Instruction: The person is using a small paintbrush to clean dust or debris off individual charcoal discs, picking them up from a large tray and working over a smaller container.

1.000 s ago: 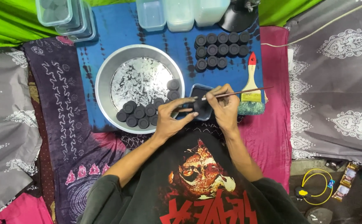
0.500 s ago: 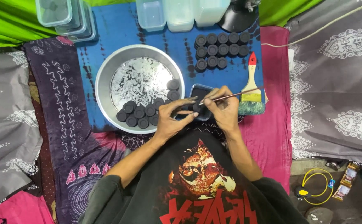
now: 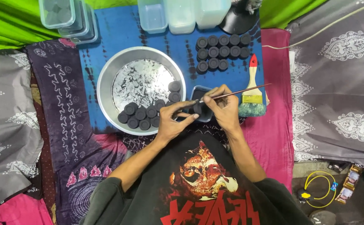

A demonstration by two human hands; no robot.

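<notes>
My left hand (image 3: 171, 121) holds a small black round piece (image 3: 197, 109) over a small dark tray (image 3: 199, 93). My right hand (image 3: 223, 107) grips a thin paintbrush (image 3: 240, 92) whose tip touches that piece; its handle points right. Just left of my hands a round metal basin (image 3: 107, 79) holds several more black round pieces (image 3: 141, 112) along its near side. Another group of black pieces (image 3: 221, 51) lies in rows on the blue cloth farther back.
A wide red-handled brush (image 3: 252, 89) lies right of my right hand. Clear plastic boxes (image 3: 67, 16) stand at the back left, more plastic boxes (image 3: 182, 14) at the back middle. Patterned cloths cover the floor; a yellow cable (image 3: 319, 189) lies at the lower right.
My hands stay in nearly the same place. The thin brush shifts slightly over the black piece.
</notes>
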